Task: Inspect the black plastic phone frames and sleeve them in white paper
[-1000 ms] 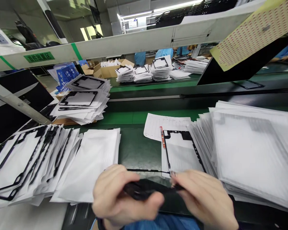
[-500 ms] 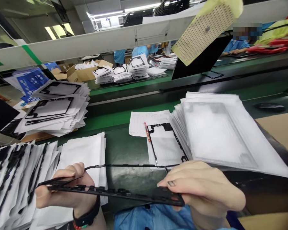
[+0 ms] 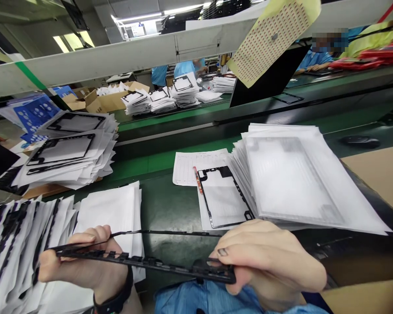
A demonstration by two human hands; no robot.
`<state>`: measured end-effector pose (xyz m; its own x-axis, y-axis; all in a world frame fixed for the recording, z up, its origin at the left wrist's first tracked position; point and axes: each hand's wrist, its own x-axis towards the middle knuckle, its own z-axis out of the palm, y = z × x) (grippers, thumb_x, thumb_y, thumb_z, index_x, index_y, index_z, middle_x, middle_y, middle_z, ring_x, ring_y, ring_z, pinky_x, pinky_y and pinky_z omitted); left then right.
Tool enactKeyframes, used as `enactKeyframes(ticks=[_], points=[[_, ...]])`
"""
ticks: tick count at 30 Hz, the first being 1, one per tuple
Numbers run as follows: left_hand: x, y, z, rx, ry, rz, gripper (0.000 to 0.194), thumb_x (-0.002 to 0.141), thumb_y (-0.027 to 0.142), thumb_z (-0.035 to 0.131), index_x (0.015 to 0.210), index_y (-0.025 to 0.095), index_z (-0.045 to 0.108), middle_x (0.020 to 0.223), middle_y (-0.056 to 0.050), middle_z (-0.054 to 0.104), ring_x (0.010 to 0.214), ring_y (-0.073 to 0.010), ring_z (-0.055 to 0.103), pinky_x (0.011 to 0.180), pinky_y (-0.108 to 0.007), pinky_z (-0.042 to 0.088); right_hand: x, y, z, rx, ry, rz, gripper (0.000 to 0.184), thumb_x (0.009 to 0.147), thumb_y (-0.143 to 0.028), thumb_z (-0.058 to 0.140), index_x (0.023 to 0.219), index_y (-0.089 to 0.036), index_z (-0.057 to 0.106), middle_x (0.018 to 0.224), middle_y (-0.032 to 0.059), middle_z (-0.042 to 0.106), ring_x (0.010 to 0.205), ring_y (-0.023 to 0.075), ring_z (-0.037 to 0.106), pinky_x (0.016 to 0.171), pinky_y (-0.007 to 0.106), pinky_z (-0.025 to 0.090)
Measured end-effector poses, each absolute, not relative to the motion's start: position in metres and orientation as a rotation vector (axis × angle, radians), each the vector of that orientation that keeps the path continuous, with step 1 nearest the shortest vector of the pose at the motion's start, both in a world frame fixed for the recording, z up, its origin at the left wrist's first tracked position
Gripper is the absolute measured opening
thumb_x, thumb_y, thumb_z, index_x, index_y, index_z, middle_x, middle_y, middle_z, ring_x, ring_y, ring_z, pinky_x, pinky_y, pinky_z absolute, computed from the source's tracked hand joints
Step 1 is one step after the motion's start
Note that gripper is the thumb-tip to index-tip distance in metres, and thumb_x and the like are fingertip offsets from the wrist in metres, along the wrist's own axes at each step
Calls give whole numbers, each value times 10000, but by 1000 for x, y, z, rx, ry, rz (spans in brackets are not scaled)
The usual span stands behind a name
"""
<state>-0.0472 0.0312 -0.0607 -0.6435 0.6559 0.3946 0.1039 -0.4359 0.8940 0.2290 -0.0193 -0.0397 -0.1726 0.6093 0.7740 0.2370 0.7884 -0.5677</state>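
Note:
Both my hands hold a thin black frame (image 3: 150, 261), seen almost edge-on just above the dark green table (image 3: 173, 209). My left hand (image 3: 81, 266) is closed round its left end, over a fanned stack of white sheets with black frames (image 3: 22, 244). My right hand (image 3: 268, 266) pinches its right corner. Just beyond my right hand lies a white sheet carrying a black frame (image 3: 224, 198), with a red pen (image 3: 197, 179) along its left side. A tall pile of white sheets (image 3: 298, 179) lies to its right.
More piles of framed sheets (image 3: 68, 148) sit at the left, a printed paper form (image 3: 190, 163) behind the pen. A green conveyor belt (image 3: 183, 115) runs across, with stacks and cardboard boxes (image 3: 111, 100) beyond. A brown board (image 3: 380, 174) lies at right. People in blue work in the distance.
My hands moved apart along the black frame, from bunched together at the middle to holding its two ends. The view swung slightly to the right.

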Motion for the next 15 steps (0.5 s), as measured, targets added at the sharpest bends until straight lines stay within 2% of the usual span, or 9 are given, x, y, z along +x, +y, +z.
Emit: enactKeyframes(ticks=[3,5,7,9,10,12,13,14,15], points=[[-46,30,-60,1029,1387,2169,720,627,935,434,530,222,441,359,76,345,373,-86,353,517,-298,377,228,-18,-37,-685,-1726,386,247,978,-455,619,1012,-254,758,592,-31,701,521,165,698,558,266,604],[-42,31,-61,1026,1443,2225,666,703,881,416,525,240,458,354,63,339,374,-114,361,483,-308,354,227,-16,-32,-652,-1743,407,293,997,-470,579,1023,-231,746,621,-10,713,516,162,685,519,260,575],[-37,33,-61,1058,1549,2325,612,783,798,377,515,253,452,362,50,340,371,-142,377,455,-319,338,226,-11,-28,-608,-1852,480,359,1053,-406,455,1011,-186,735,664,24,721,533,160,675,504,262,539],[-32,37,-61,1110,1656,2381,562,825,715,406,508,252,443,408,39,399,379,-147,389,461,-331,357,226,-2,-27,-614,-1921,716,451,1072,-326,342,926,-149,730,613,24,663,484,139,609,490,261,496],[-29,38,-60,1144,1699,2353,521,828,667,482,528,242,481,454,30,460,407,-153,431,492,-341,393,225,4,-28,-641,-1840,912,469,1068,-317,337,859,-143,720,544,-2,589,421,120,532,453,250,454],[-23,40,-61,1219,1776,2231,336,796,531,675,735,200,652,669,-17,646,618,-208,622,672,-385,498,226,17,-35,-698,-1477,1296,474,1052,-386,404,751,-144,678,434,-73,395,326,80,340,369,218,328],[-20,40,-61,1275,1827,2130,354,760,457,758,971,179,698,902,-72,717,868,-265,689,837,-425,511,227,25,-39,-708,-1284,1409,469,1039,-429,440,733,-148,657,414,-100,320,310,69,272,349,206,266],[-17,40,-62,1317,1867,2034,580,721,394,816,1228,178,634,1175,-128,689,1146,-310,638,1003,-460,456,227,31,-43,-709,-1137,1464,459,1031,-457,459,740,-151,641,411,-113,287,310,65,252,351,200,235],[-13,39,-63,1327,1871,1960,805,705,360,840,1414,203,494,1392,-156,578,1336,-317,520,1110,-473,376,228,37,-46,-698,-1051,1476,449,1027,-477,459,764,-155,630,417,-113,298,318,67,275,365,198,241]])
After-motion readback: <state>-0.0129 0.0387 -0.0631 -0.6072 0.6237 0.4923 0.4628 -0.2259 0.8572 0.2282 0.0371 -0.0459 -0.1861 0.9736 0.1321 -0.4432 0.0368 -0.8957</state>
